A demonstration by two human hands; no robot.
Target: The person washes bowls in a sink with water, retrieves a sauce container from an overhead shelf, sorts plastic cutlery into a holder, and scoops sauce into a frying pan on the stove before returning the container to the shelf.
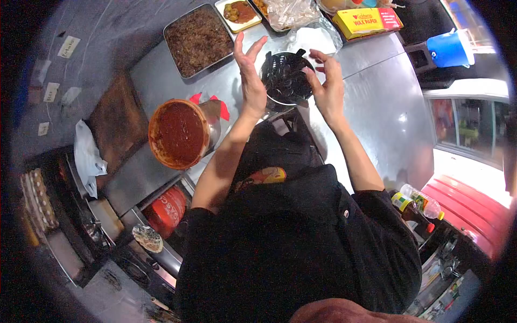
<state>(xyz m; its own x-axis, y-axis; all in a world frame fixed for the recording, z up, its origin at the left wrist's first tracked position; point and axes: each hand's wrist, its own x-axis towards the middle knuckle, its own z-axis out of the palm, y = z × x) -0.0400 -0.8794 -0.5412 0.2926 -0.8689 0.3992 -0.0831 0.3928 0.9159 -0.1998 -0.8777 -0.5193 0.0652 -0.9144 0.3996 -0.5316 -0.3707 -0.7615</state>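
Observation:
A round dark container with a shiny black inside and black tabs sticking up at its rim stands on the steel counter. What lies in it is hard to make out. Along its left side my left hand is upright, fingers stretched and spread, holding nothing. On the opposite side my right hand has its fingers apart and slightly bent, with the thumb towards the rim; whether it touches the container I cannot tell. To the left of my forearm is a tub of dark red sauce.
A metal tray of shredded brown meat lies at the back left, beside a small white tray of food. A wax paper box and clear plastic wrap are behind. Bottles and a blue container stand to the right.

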